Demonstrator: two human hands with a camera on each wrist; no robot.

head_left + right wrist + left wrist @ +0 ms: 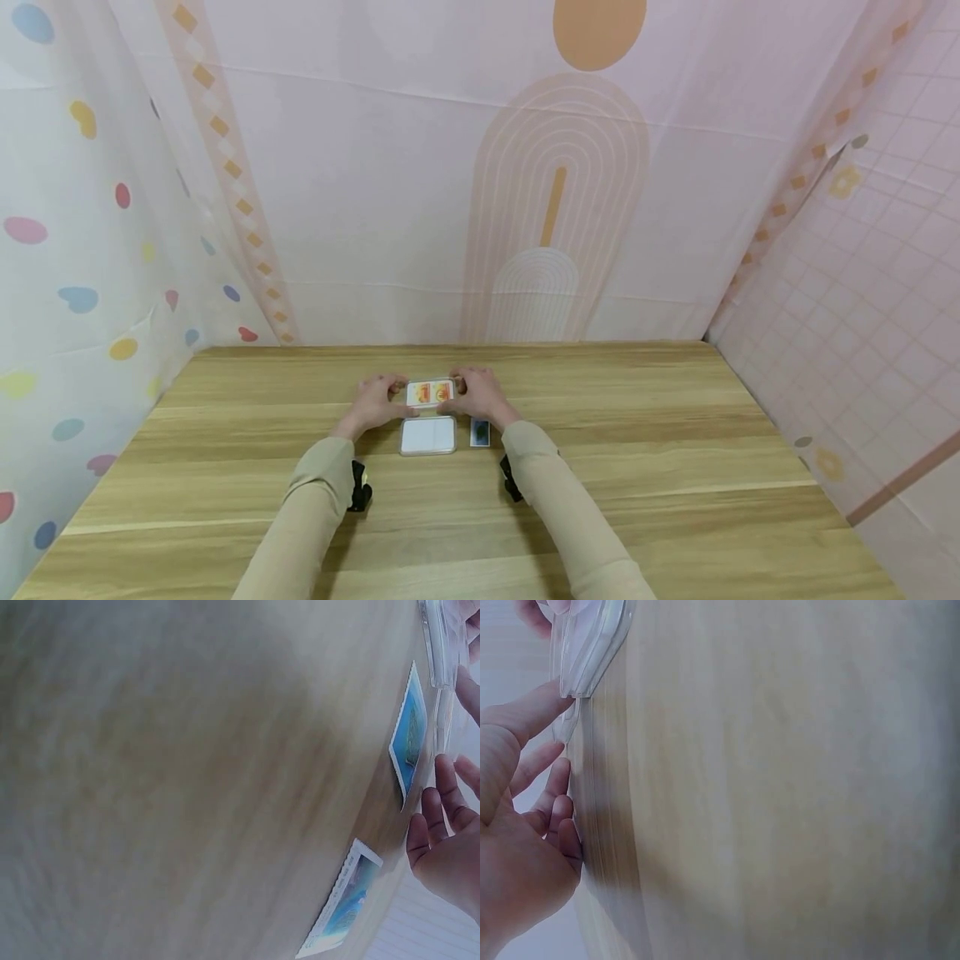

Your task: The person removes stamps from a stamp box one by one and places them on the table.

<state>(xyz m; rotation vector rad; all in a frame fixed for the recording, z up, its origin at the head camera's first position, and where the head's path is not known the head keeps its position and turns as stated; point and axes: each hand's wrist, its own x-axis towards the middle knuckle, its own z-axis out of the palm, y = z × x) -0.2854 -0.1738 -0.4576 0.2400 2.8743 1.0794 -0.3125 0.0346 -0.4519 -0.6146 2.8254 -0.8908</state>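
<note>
A clear plastic case (pixel 431 392) with orange and white stamp-like pictures is between the two hands. My left hand (pixel 372 403) holds its left side, thumb at the near edge and fingers toward the far edge. At its right side, my right hand (pixel 480 394) grips it in the same way. Nearer to me lies a second clear case (pixel 428 436) with a white inside. To its right is a small blue-green stamp (pixel 480 432). The right wrist view shows that stamp (pixel 411 742) and another stamp (pixel 346 900) with a white perforated border.
The wooden table (pixel 675 467) runs back to a patterned cloth (pixel 360 208). More printed cloth hangs at the left and right sides. A black wrist device (pixel 360 487) is on the left wrist, and another (pixel 512 479) is on the right.
</note>
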